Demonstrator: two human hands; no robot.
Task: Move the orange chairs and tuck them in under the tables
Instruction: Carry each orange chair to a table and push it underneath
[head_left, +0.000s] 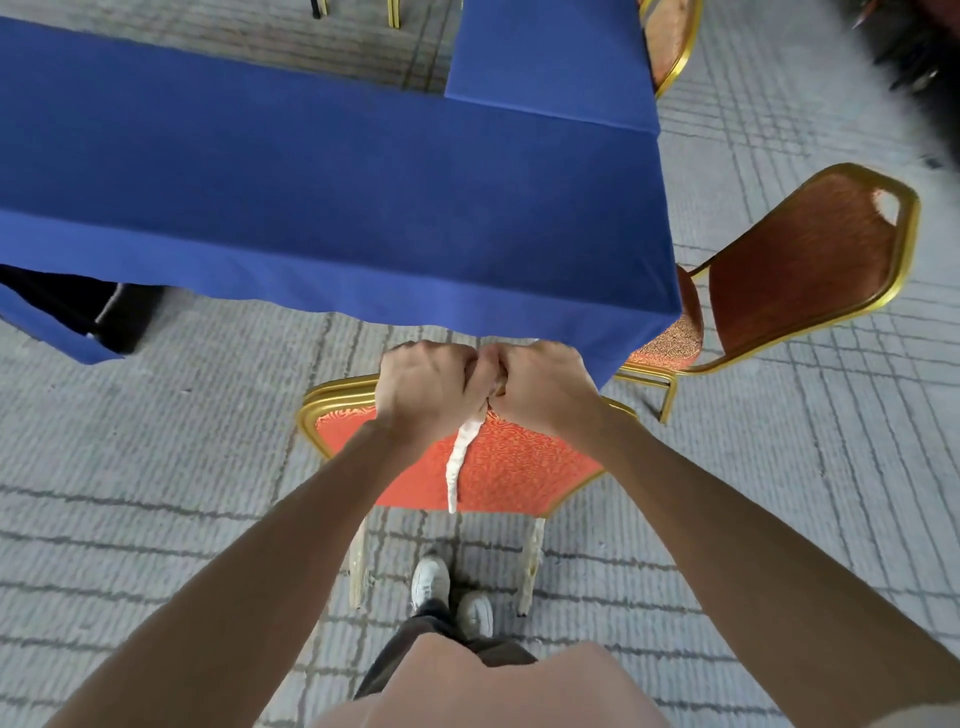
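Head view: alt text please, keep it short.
The left hand and right hand grip the top of an orange chair facing a table under a blue cloth; a white strip hangs from between the hands. A second chair stands at the table's right end, seat partly under the cloth.

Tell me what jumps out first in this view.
A big blue table fills the upper left. At its near edge the left hand and right hand grip the top of an orange chair, a white strip hanging between them. A second chair stands askew at the right end.
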